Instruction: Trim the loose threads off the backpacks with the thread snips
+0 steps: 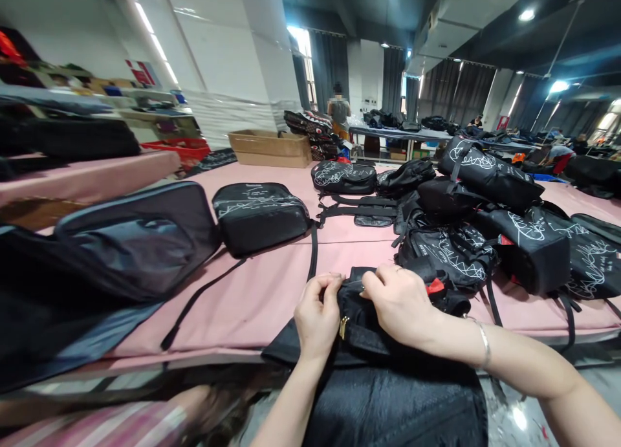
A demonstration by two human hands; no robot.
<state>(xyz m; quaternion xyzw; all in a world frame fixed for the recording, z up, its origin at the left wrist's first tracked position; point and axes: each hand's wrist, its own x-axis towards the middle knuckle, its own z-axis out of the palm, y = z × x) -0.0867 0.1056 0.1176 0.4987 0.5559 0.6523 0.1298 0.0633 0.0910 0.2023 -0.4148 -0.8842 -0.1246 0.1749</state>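
A black backpack (398, 402) lies in front of me, its upper end resting on the edge of the pink table. My left hand (317, 311) pinches the left side of its top edge between thumb and fingers. Close by on the right, my right hand (400, 305) has its fingers curled down and closed on the same top part of the bag. A gold-coloured metal piece (344, 327) shows on the bag between my hands. The fingertips hide exactly which bit of fabric or zip each hand grips. A bracelet (484, 343) circles my right wrist.
Black backpacks with white line drawings (446, 253) are heaped on the right. Another black bag (262, 217) stands on the pink table (242, 305), and an opened bag (140, 240) lies left. Behind are a cardboard box (269, 149) and a person (338, 107).
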